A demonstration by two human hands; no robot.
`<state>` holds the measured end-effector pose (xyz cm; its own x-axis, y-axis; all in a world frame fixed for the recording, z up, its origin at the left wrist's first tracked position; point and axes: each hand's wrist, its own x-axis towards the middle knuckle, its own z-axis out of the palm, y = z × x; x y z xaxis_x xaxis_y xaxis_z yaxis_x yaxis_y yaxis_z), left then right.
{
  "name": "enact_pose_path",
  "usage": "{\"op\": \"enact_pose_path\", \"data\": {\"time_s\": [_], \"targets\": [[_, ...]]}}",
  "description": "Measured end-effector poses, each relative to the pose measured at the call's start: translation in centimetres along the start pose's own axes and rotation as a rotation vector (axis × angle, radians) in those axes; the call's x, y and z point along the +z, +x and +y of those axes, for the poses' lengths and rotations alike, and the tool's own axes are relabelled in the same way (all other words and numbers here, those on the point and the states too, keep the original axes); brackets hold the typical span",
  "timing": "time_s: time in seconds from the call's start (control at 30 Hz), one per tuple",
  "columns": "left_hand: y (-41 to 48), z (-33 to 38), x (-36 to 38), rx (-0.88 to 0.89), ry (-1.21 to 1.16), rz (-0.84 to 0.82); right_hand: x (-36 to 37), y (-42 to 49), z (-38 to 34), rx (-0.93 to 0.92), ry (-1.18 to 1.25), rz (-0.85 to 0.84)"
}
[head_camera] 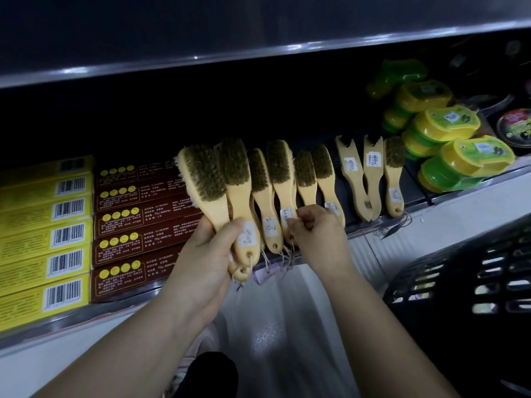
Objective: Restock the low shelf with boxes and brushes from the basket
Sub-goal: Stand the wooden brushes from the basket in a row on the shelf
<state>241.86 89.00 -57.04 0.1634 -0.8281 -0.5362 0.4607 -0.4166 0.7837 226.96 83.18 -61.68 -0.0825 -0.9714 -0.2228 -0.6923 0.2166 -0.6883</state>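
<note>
My left hand [205,254] grips two wooden-handled brushes [218,179] by their handles, bristles pointing up toward the low shelf [373,225]. My right hand [317,228] pinches the handle of a brush [280,173] that lies in a row of several wooden brushes [370,173] on the shelf. Yellow boxes [43,234] and dark red boxes [138,219] fill the shelf's left part. The black basket [465,300] stands at the lower right.
Green and yellow oval sponge cases [448,139] are piled on the shelf's right side, with round tins [514,124] behind them. An upper shelf edge [201,57] overhangs. Pale floor [273,326] lies below my arms.
</note>
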Motion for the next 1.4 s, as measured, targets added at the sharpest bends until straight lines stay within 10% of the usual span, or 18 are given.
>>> {"op": "enact_pose_path", "data": {"time_s": [0.13,0.37,0.6,1.4], "targets": [[0.1,0.4,0.7,-0.002,0.011,-0.046,-1.3,-0.6,-1.7,-0.089,0.076,0.101],[0.2,1.1,1.6,-0.013,-0.023,-0.155,-3.4,-1.5,-4.7,-0.078,0.426,-0.525],[0.0,1.2,0.6,-0.148,-0.121,-0.198,-6.6,0.5,-1.4,0.076,0.613,-0.343],[1.7,0.3,2.0,0.036,0.264,-0.159,-2.8,0.7,2.2,-0.034,-0.054,0.027]]}}
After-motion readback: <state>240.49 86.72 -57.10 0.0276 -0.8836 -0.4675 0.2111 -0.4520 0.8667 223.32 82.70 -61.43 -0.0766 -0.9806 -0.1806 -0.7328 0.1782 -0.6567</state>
